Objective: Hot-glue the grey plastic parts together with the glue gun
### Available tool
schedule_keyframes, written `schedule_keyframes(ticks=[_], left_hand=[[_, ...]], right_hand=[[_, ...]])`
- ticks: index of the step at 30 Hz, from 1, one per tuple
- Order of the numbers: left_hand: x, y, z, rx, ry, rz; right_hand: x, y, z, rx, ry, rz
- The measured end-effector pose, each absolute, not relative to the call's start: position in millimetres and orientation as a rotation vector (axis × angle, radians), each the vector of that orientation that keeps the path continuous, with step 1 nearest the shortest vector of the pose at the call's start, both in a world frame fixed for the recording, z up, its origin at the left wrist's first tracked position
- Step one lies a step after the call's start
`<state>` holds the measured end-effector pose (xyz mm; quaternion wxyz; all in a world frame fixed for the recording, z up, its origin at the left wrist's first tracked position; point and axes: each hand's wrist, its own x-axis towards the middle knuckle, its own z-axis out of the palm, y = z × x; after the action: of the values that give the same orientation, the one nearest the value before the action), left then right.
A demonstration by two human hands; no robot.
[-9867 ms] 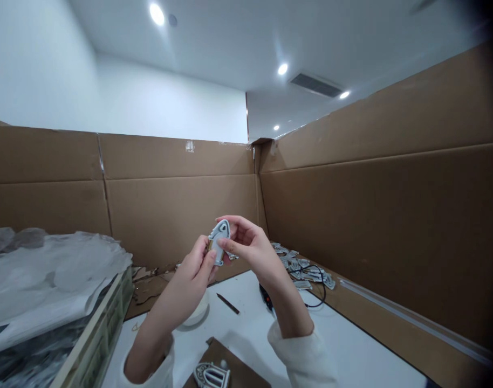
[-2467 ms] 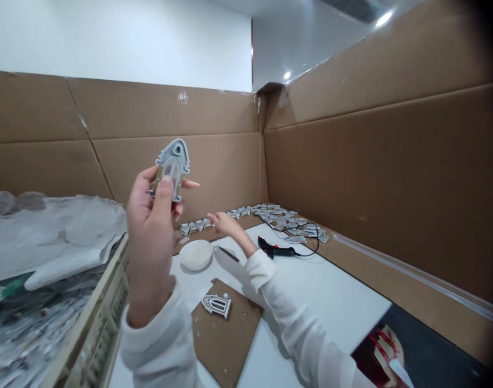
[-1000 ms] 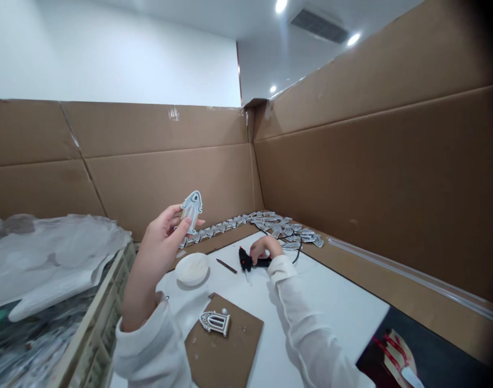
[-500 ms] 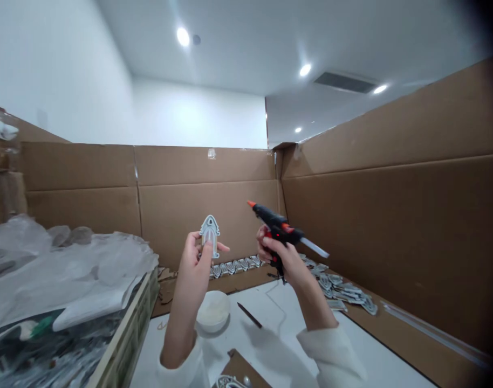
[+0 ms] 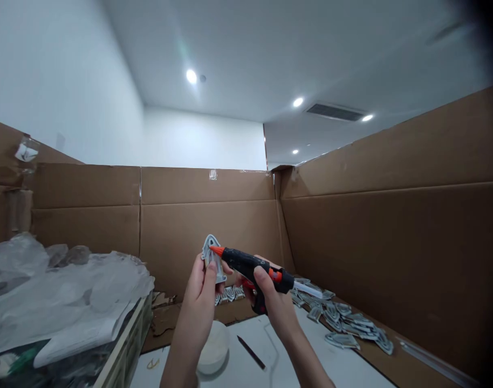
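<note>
My left hand [image 5: 203, 285] is closed on a small grey-white ornamental piece with a pointed arch top [image 5: 211, 252], held upright with the thumb on its near face. In my right hand [image 5: 266, 293] is a black and orange hot glue gun [image 5: 246, 263], the fingers wrapped round its handle. Its orange nozzle points left and meets the upper part of the piece, or comes very close to it. A clear glue stick [image 5: 309, 290] sticks out of the gun's back end. Whether glue is coming out is too small to see.
Below lie a round white dish [image 5: 214, 350] and a dark pencil-like stick [image 5: 251, 353] on the white table [image 5: 307, 366]. Similar grey pieces [image 5: 347, 320] are heaped at right; more stand in a row [image 5: 232, 293] behind. A crate [image 5: 127, 334] with plastic wrap [image 5: 88, 285] is at left. Cardboard walls [image 5: 210, 226] surround everything.
The glue gun has moved left, bringing its nozzle to the arch-shaped piece. That piece has turned slightly in my left hand. My view has tilted upward, so things appear lower.
</note>
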<state>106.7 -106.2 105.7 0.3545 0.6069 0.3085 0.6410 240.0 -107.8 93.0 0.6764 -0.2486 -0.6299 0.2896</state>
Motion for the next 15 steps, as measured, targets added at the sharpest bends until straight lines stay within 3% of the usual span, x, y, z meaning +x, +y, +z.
schedule_keyframes(ticks=[15], left_hand=[[107.6, -115.8, 113.1, 1.634, 0.753, 1.624]], right_hand=[[247.6, -107.9, 98.6, -0.722, -1.434, 0.464]])
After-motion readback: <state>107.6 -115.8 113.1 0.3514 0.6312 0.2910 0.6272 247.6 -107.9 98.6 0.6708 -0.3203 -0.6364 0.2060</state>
